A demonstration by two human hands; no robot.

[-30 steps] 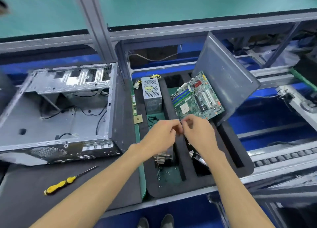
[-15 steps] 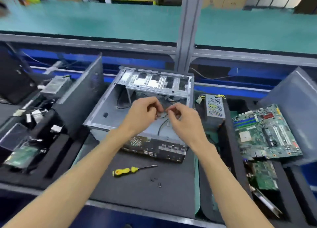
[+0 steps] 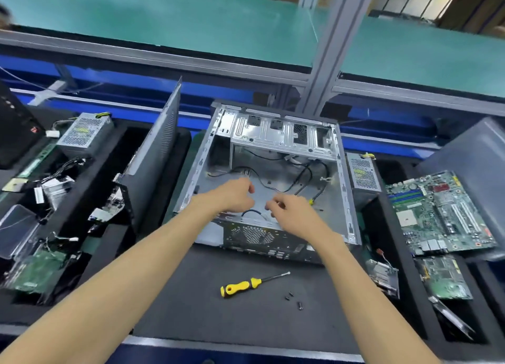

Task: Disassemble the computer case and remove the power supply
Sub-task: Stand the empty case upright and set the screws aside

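Computer case (image 3: 273,150) lies open beneath hands; left hand (image 3: 235,197), right hand (image 3: 295,216) loosely curled, holding nothing visible.

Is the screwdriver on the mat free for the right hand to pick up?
Probably yes: the screwdriver lies uncovered on the mat before the case; the right hand seems empty.

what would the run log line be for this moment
step: case gutted | left hand: over case, curled | right hand: over case, curled | psu: out, right of case | screwdriver: on mat
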